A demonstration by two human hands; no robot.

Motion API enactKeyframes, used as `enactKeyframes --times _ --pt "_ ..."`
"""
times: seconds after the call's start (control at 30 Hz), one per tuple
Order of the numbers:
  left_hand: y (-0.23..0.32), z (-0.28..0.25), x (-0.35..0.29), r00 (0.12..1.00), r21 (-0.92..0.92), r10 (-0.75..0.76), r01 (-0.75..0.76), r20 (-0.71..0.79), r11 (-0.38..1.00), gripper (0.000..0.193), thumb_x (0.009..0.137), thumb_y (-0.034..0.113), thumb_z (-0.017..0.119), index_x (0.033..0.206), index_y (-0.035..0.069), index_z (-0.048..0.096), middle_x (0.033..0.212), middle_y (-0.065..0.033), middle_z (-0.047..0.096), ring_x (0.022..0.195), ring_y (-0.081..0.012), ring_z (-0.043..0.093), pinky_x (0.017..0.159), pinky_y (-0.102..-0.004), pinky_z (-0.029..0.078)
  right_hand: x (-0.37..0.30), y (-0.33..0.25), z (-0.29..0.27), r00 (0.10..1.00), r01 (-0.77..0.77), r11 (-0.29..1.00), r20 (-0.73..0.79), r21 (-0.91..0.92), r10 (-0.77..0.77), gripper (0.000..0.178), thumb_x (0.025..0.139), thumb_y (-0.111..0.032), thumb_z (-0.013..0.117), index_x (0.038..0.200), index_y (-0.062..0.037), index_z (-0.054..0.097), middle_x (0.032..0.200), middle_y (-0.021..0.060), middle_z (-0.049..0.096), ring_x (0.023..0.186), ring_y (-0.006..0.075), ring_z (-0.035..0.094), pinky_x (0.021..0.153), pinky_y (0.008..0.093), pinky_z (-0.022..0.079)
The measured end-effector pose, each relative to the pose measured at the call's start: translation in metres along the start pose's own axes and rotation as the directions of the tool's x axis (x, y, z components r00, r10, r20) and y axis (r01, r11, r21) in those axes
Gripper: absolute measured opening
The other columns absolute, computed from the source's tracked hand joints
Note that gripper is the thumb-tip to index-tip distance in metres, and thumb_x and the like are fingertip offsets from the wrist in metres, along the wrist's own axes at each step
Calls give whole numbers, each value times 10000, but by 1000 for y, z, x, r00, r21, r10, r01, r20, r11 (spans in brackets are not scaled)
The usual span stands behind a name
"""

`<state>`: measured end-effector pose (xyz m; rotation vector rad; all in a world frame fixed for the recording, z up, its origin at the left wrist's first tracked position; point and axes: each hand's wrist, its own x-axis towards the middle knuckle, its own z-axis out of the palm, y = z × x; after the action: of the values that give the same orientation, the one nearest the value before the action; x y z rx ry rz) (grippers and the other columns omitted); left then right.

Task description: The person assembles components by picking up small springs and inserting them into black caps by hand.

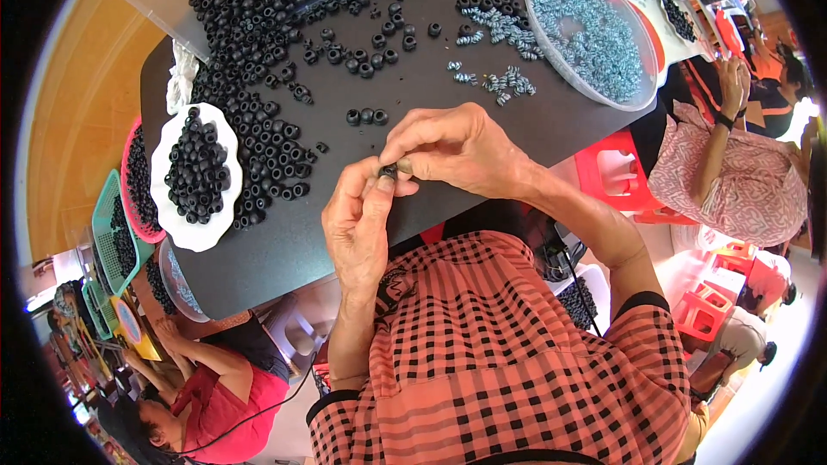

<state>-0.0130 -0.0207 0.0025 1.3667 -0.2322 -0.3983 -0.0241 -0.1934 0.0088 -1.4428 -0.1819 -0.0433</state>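
Between the thumb and fingers of my left hand [357,228] is a small round black hollow part [388,170]. My right hand [469,155] meets it there, thumb and fingertips pinched against the part; whether they also hold something small is hidden. Both hands are just over the near edge of the dark table. Three similar black parts [367,116] sit in a row just beyond my fingers. Farther right lie loose bluish coil springs [510,82], beside a clear round tub [636,107] full of them.
A large heap of black parts [250,0] covers the far left of the table [345,250]. A scalloped white plate [198,237] holds more. Pink [136,133] and green baskets [108,185] stand at the left edge. Other people sit on both sides, near red stools [616,172].
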Motion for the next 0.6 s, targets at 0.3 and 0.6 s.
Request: enactKeyframes --times 0.3,0.6 --pt "3 3 -2 1000 120 24 -25 10 992 210 952 96 501 1082 -41 592 851 -69 654 821 -109 596 803 -243 452 -2 -4 -6 998 -62 998 16 -28 62 87 821 20 612 886 7 669 818 51 660 701 103 645 640 240 515" --pt "0 -5 2 994 74 -5 -3 108 997 231 962 116 507 1090 -56 592 863 -68 646 822 -110 585 818 -242 441 -1 -2 -6 955 294 902 63 -318 -289 146 748 56 656 873 -16 678 868 79 657 746 155 644 652 268 523"
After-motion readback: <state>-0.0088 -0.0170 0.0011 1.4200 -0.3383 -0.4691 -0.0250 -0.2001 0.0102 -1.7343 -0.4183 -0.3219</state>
